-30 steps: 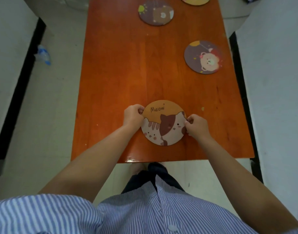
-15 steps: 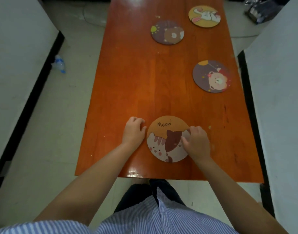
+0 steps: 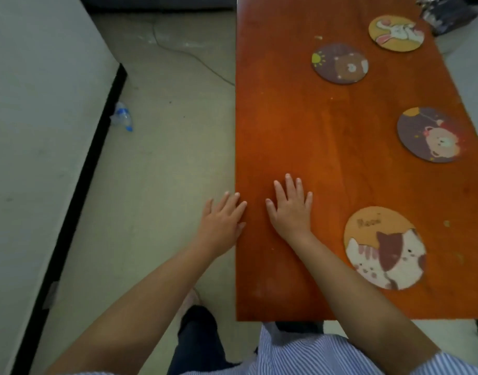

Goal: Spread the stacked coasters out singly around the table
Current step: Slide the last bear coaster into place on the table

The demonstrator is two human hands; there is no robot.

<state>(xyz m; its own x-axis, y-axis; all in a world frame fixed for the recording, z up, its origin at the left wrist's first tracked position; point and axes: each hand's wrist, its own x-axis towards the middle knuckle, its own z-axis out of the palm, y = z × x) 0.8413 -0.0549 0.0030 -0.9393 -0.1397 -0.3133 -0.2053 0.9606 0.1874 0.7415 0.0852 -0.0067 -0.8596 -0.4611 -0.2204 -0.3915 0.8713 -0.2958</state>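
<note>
Several round coasters lie singly on the orange wooden table [image 3: 300, 125]. The cat coaster [image 3: 385, 249], marked "Meow", lies near the front edge. A purple lion coaster [image 3: 430, 133] lies at the right edge, a purple bear coaster [image 3: 340, 64] farther back, and a yellow rabbit coaster [image 3: 396, 33] at the far right. My right hand [image 3: 290, 209] rests flat on the table, fingers spread, left of the cat coaster and apart from it. My left hand [image 3: 221, 220] is open at the table's left edge, mostly over the floor. Neither hand holds anything.
A white wall with a black baseboard [image 3: 78, 190] runs along the left. A plastic bottle [image 3: 121, 117] lies on the floor beside it, and a thin cable [image 3: 194, 58] crosses the floor. A dark object [image 3: 449, 14] sits beyond the table's far right corner.
Both hands have let go of the cat coaster and moved left with fingers spread. The view has swung left, so the table now sits to the right.
</note>
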